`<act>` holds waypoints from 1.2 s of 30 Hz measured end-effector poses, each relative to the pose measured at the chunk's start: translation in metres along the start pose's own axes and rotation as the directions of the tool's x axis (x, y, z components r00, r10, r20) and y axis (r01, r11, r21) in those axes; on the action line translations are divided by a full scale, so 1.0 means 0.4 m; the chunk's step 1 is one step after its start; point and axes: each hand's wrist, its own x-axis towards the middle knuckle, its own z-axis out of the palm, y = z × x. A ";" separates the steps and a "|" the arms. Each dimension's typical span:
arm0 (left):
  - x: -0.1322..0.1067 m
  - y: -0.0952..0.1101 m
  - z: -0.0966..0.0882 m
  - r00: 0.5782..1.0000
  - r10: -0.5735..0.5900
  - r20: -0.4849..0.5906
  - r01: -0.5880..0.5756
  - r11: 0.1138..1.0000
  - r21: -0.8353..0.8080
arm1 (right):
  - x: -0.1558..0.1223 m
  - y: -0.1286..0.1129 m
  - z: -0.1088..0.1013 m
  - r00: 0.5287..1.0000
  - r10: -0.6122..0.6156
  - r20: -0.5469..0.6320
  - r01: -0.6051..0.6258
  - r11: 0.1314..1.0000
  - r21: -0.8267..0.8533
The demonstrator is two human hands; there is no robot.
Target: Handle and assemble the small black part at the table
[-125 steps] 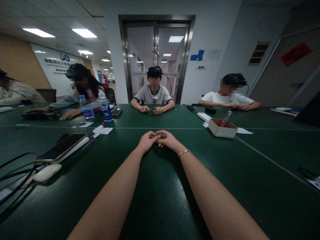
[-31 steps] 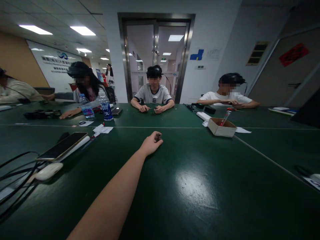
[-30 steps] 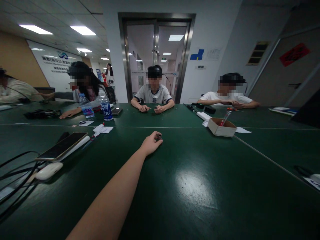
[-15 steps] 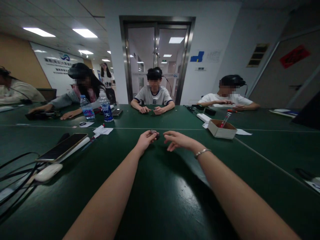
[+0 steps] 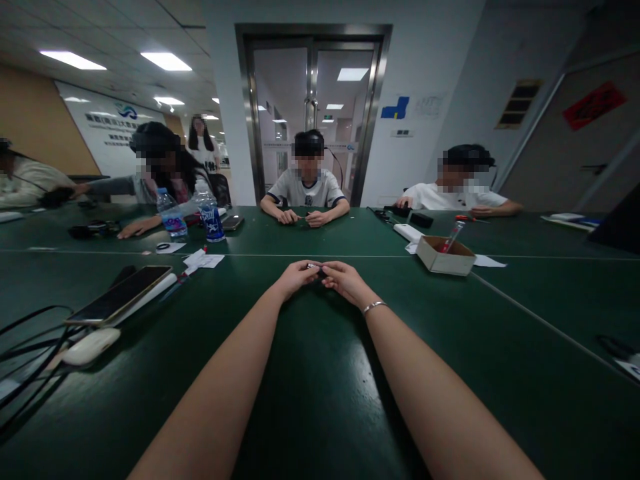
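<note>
Just above the green table [image 5: 320, 373], my two hands meet in front of me. My left hand [image 5: 296, 279] is closed on a small dark object with a shiny silvery part [image 5: 313, 267]; its kind is too small to make out. The fingers of my right hand [image 5: 345, 281] pinch at the right side of the same small object, thumb and forefinger together. Most of the object is hidden behind the fingertips. A silver bracelet [image 5: 375, 306] circles my right wrist.
At left lie a phone [image 5: 120, 293], a white rounded case [image 5: 92, 346] and black cables [image 5: 30, 347]. Two water bottles [image 5: 212, 217] stand beyond. To the right is a small open box [image 5: 445, 260] holding a red-and-clear tube. Several people sit around the table, one opposite me [image 5: 306, 187].
My right hand has moved left, and its spread fingers have closed at the small object in my left hand. A person at right now reaches to a black item on the table.
</note>
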 end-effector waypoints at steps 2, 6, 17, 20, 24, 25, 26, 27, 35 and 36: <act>0.002 -0.004 -0.003 1.000 -0.005 -0.019 0.004 0.999 -0.034 | 0.003 0.004 0.001 1.000 -0.007 -0.029 0.007 1.000 -0.005; -0.003 -0.021 -0.014 0.995 0.043 -0.087 -0.049 0.996 -0.069 | 0.003 0.004 0.006 1.000 -0.003 -0.022 0.003 1.000 0.009; -0.011 -0.022 -0.006 0.954 0.138 -0.265 -0.070 0.965 0.251 | -0.008 -0.001 0.007 0.999 -0.031 -0.032 0.032 0.999 0.036; -0.018 -0.023 -0.015 0.941 0.191 -0.278 -0.063 0.909 0.411 | -0.011 -0.002 0.007 1.000 -0.029 -0.009 0.029 0.999 0.036; -0.034 -0.013 -0.024 0.928 0.223 -0.300 -0.012 0.821 0.572 | -0.011 -0.003 0.007 1.000 -0.017 -0.011 0.017 0.999 0.048; -0.037 -0.009 -0.024 0.925 0.223 -0.307 0.000 0.808 0.589 | -0.010 -0.003 0.007 1.000 -0.014 -0.014 0.015 0.998 0.053; -0.041 -0.005 -0.024 0.923 0.223 -0.314 0.012 0.799 0.601 | -0.010 -0.003 0.007 1.000 -0.012 -0.015 0.013 0.998 0.057; -0.043 -0.002 -0.023 0.921 0.223 -0.319 0.019 0.794 0.608 | -0.010 -0.003 0.007 1.000 -0.010 -0.011 0.010 0.998 0.058; -0.043 0.002 -0.022 0.914 0.230 -0.335 0.020 0.798 0.602 | -0.017 -0.005 0.010 1.000 0.005 0.025 -0.006 0.999 0.034; -0.043 0.002 -0.023 0.915 0.226 -0.334 0.021 0.800 0.600 | -0.018 -0.005 0.010 1.000 0.005 0.023 -0.006 0.999 0.032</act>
